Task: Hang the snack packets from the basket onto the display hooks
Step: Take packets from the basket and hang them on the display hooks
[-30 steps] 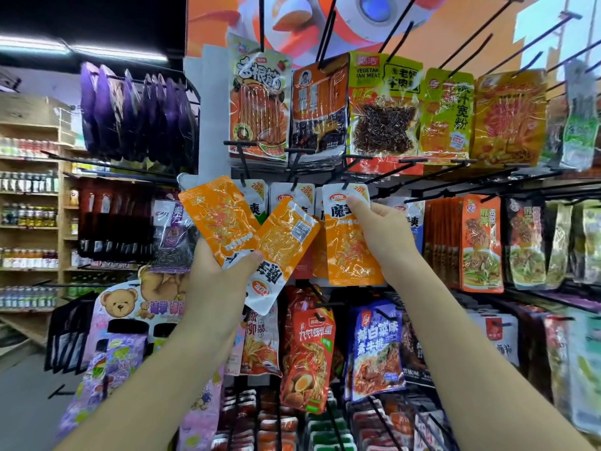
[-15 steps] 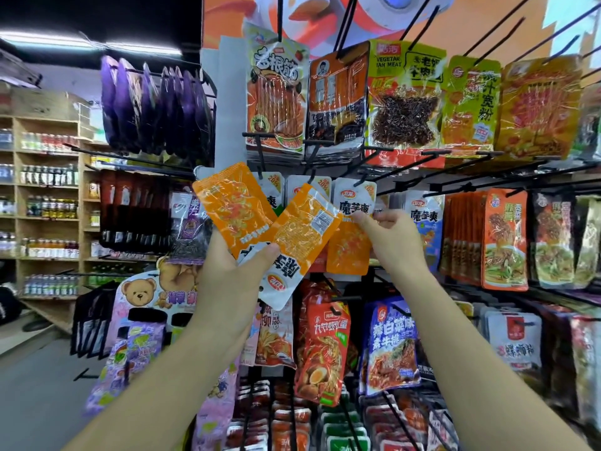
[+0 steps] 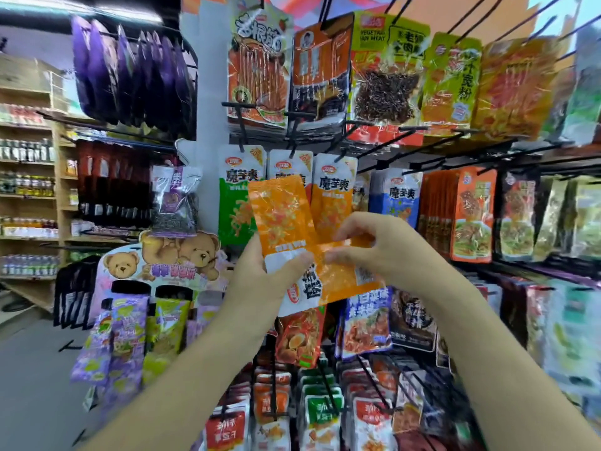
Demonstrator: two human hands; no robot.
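1. Head view: both hands are raised in front of a snack rack, meeting at the middle of its second row.
2. The left hand (image 3: 270,281) grips the upper orange packet (image 3: 279,216) by its white end, thumb across the front. The packet stands nearly upright, upside down, and leans a little to the left.
3. The lower orange packet (image 3: 341,275) lies slantwise under the first one. Its white end sticks out below the left hand's thumb, so that hand seems to hold both.
4. The right hand (image 3: 390,252) has its fingers curled in and pinches the lower orange packet along its top edge. Blur hides exactly where the fingertips sit.
5. Both held packets are off the display hooks (image 3: 379,145), in front of the packets already hung there.
6. Just behind them hangs a matching hung orange packet (image 3: 333,196), with a green packet (image 3: 239,193) to its left and a blue packet (image 3: 395,196) to its right.
7. Purple packets (image 3: 130,76) fill the rack's upper left corner, and a bear card (image 3: 182,252) stands below them.
8. Wooden shelves (image 3: 60,196) of bottles run along the far left.
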